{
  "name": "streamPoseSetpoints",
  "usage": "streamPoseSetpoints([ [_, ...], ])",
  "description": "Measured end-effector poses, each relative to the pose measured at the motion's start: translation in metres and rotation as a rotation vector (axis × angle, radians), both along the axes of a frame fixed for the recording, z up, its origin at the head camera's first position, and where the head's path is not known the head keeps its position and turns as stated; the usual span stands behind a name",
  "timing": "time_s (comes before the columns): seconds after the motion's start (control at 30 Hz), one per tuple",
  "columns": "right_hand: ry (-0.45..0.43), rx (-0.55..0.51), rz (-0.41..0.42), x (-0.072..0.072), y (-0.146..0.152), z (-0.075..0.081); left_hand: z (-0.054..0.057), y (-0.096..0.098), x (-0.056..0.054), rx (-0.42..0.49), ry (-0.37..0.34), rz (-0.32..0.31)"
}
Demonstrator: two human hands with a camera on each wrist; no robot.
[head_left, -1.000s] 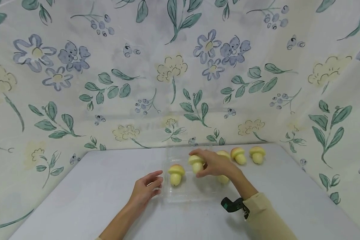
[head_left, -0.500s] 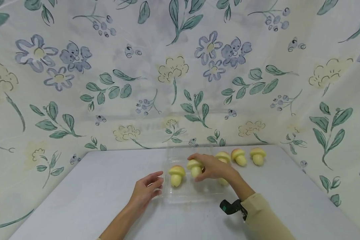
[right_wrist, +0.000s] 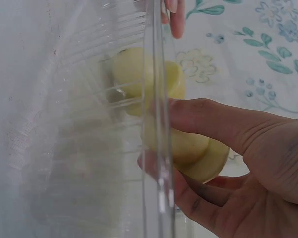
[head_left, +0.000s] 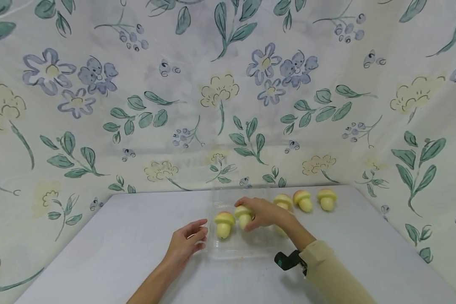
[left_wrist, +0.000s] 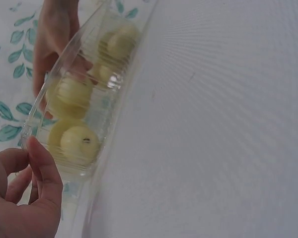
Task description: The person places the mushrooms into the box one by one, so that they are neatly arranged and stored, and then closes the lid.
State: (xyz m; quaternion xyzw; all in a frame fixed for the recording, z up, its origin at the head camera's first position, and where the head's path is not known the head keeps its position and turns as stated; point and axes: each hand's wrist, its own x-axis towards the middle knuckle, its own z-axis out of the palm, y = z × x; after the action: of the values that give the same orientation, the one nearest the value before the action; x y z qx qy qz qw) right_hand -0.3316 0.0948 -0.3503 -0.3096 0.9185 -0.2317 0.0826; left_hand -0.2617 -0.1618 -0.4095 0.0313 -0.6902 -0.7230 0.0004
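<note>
Mushrooms are yel, backdrop wht w/ blue/grn florals

The right hand hides one side of its mushroom-shaped piece, and its wrist covers most of another piece. The head view's lower edge cuts left forearm and right sleeve. In the left wrist view, far pieces look blurred through the container.

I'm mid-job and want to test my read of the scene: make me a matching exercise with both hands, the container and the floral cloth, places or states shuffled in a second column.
Column one
1. left hand
2. right hand
3. container
4. floral cloth

Column two
A. behind the table
B. gripping a mushroom-shaped piece
C. by the container's left side
D. see-through, on the table

Right pairs: 1-C; 2-B; 3-D; 4-A
</note>
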Motion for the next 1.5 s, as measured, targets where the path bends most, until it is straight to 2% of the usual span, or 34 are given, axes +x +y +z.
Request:
streamPoseSetpoints([
  [0.43, -0.080, 0.042, -0.065, 0.000, -0.006, -0.003, 0.000, 0.000, -0.001, -0.013, -0.013, 0.005],
  [0.6, -0.104, 0.024, -0.098, 0.002, -0.007, -0.004, 0.000, 0.000, 0.000, -0.015, -0.011, 0.001],
  [0.87, -0.112, 0.003, -0.104, 0.005, -0.004, -0.003, -0.001, -0.001, 0.001, -0.021, -0.008, -0.005],
  [1.23, -0.079, 0.001, -0.086, 0.006, 0.004, -0.008, -0.002, -0.001, 0.001, -0.028, -0.019, 0.012],
  [1.5, -0.033, -0.016, -0.069, 0.011, 0.014, -0.006, -0.002, 0.000, -0.001, -0.023, -0.017, 0.014],
])
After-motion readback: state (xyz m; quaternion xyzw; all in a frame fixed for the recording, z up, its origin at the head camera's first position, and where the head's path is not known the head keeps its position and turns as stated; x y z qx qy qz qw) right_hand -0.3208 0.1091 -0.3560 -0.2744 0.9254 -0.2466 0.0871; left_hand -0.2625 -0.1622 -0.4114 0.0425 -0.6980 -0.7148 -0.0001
